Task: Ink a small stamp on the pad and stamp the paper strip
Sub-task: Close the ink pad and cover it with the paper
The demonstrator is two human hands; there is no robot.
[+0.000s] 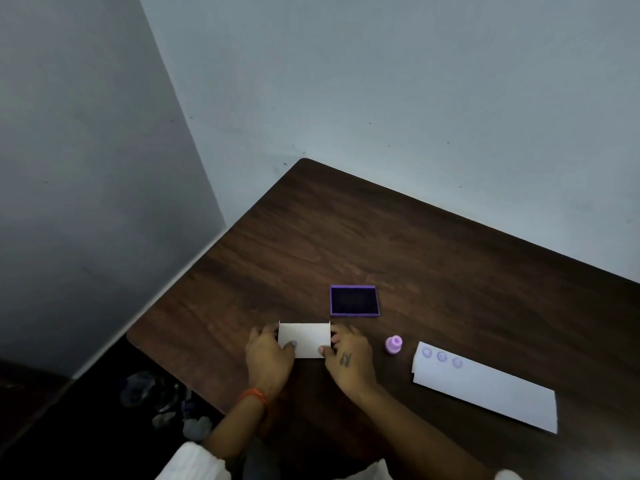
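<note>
Both hands hold a small white rectangular lid (304, 339) just above the dark wooden table (398, 244). My left hand (268, 356) grips its left edge and my right hand (348, 358) grips its right edge. Directly behind the lid lies the open purple ink pad (354, 301) with a dark inked surface. A small pink stamp (394, 344) stands upright to the right of my right hand, untouched. Further right lies the long white paper strip (491, 393), with three round purple stamp marks (442, 357) in a row at its left end.
The table sits in a corner against grey walls (381, 81). Its left edge runs diagonally close to my left hand. A heap of cloth or shoes (162, 400) lies on the dark floor below that edge.
</note>
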